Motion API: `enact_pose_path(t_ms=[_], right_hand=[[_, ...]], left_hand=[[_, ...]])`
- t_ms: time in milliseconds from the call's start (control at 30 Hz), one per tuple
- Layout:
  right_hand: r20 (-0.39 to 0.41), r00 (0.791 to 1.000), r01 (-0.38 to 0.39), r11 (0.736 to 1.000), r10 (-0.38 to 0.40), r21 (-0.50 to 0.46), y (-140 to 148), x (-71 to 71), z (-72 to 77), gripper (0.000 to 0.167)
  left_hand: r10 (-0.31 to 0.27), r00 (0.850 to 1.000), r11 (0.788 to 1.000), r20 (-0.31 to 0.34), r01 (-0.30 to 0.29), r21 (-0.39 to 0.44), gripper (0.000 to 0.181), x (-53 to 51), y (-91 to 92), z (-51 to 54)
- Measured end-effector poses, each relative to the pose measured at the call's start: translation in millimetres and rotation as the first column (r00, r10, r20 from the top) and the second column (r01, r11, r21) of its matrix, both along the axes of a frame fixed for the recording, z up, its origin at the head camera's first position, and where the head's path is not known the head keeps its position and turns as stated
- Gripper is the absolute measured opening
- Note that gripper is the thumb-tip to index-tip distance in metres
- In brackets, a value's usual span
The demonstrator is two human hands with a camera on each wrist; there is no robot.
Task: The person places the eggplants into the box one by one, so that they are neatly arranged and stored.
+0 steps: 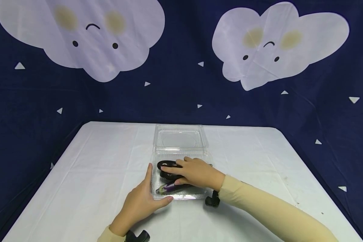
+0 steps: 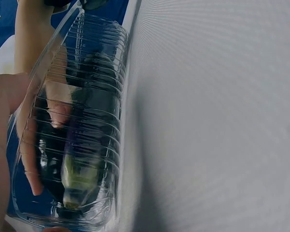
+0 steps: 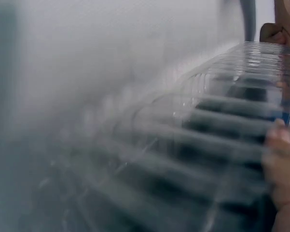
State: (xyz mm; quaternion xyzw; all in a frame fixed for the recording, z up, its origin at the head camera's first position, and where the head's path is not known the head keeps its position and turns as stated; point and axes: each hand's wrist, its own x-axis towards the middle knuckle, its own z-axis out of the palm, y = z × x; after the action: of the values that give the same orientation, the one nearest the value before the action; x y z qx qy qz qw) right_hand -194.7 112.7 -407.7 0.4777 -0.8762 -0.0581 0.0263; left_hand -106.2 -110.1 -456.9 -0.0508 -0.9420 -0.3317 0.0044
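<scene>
A clear plastic clamshell box (image 1: 186, 197) lies open on the table, its lid (image 1: 180, 137) folded back away from me. In its base are two glossy dark eggplants (image 1: 166, 164) and a slimmer purple eggplant (image 1: 170, 187) with a pale green end nearest the front. My left hand (image 1: 140, 203) touches the box's front left corner, thumb along the front and fingers up the left side. Over the eggplants my right hand (image 1: 196, 173) rests with fingers extended, covering their right parts. Ribbed walls blur the purple eggplant (image 2: 79, 171) in the left wrist view.
A white cloth covers the table (image 1: 109, 161). Behind it hangs a dark blue curtain (image 1: 181, 94) with clouds and small triangles. Black wrist mounts (image 1: 212, 200) sit by both wrists, the right one close to the box's front right corner.
</scene>
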Motion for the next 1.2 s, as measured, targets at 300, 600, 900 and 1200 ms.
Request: enact_pose_path(t_ms=[300, 600, 900, 1200], right_hand=[[0.071, 0.997, 0.042, 0.999, -0.042, 0.008, -3.1, -5.0, -3.3, 0.060], [0.064, 0.997, 0.037, 0.999, -0.036, -0.012, -3.7, -5.9, -8.0, 0.058], [-0.050, 0.998, -0.026, 1.000, 0.025, -0.016, -3.4, -4.2, -15.7, 0.055], [0.014, 0.999, 0.036, 0.999, -0.036, 0.032, -4.7, 1.6, -15.1, 0.051]], left_hand=[[0.009, 1.000, 1.000, 0.001, -0.009, -0.014, 0.136, -0.9, 0.2, 0.2], [0.001, 1.000, 1.000, 0.008, -0.001, -0.010, 0.135, -1.0, 0.4, 0.5], [-0.004, 1.000, 1.000, 0.007, 0.004, -0.004, 0.135, -0.1, -0.2, 0.4], [-0.001, 1.000, 1.000, 0.010, 0.001, -0.007, 0.135, 0.4, 0.6, 1.2]])
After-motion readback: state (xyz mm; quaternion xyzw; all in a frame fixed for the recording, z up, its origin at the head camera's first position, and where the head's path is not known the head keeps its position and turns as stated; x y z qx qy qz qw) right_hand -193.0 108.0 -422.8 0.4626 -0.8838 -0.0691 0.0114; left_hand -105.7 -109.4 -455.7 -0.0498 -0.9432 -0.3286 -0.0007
